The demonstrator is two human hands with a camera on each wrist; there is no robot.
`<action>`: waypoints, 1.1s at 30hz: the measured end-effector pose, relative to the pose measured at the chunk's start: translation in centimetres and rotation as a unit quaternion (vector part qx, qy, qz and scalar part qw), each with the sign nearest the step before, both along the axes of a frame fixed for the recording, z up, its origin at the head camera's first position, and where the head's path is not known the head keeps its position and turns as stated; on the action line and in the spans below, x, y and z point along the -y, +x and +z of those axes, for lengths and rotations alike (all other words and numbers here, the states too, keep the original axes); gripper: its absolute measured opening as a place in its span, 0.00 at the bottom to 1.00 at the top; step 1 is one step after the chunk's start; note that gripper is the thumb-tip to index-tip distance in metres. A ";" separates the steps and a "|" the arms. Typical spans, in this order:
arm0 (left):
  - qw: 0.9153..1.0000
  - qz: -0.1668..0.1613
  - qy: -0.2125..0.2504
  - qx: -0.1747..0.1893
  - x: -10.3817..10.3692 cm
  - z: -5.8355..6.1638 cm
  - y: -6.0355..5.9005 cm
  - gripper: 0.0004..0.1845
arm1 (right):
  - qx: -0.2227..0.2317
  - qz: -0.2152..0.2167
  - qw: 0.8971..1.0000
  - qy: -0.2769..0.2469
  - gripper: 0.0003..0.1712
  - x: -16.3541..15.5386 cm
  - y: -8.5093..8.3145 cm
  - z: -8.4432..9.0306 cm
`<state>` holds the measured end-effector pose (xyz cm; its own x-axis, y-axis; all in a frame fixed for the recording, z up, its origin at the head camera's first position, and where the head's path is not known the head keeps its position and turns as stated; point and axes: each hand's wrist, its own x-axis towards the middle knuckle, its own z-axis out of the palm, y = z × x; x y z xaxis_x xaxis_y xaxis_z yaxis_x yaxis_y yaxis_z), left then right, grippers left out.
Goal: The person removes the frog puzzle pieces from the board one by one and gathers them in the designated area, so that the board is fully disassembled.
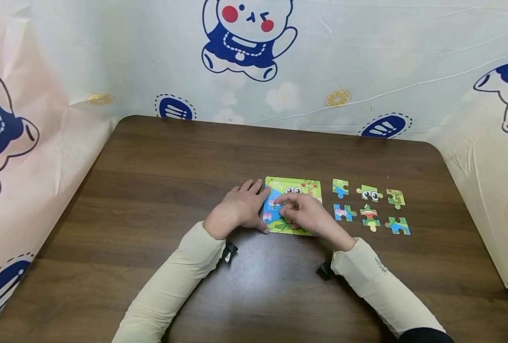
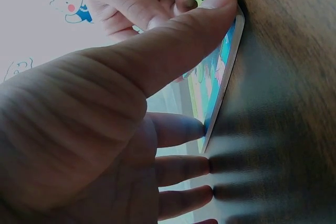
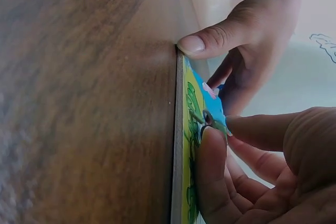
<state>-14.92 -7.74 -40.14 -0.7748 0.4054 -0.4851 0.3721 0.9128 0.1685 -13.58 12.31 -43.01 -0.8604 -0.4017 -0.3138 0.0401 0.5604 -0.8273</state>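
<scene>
A square frog-picture puzzle board (image 1: 275, 182) lies flat on the table, green round a blue area. At its left side rests my left hand (image 1: 238, 209), fingers spread; the left wrist view shows the thumb (image 2: 184, 38) over the near corner and fingertips along the board's edge (image 2: 223, 77). My right hand (image 1: 308, 212) is over the middle of the board. Between its thumb and index finger it pinches a small green puzzle piece (image 3: 219, 126), seen tilted at the board's surface in the right wrist view. Much of that piece is hidden by the fingertips.
Several loose puzzle pieces lie right of the board in two rows, among them a piece with eyes (image 1: 370, 194), a red-mouth piece (image 1: 369, 214) and a green-and-blue piece (image 1: 398, 226). The brown table (image 1: 172, 162) meets a patterned curtain (image 1: 254, 95) behind and at both sides.
</scene>
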 end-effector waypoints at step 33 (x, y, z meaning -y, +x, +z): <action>1.000 0.003 0.007 -0.001 0.0 0.1 0.1 0.61 | 0.144 -0.132 0.961 -0.194 0.23 -3.6 -1.2 3.0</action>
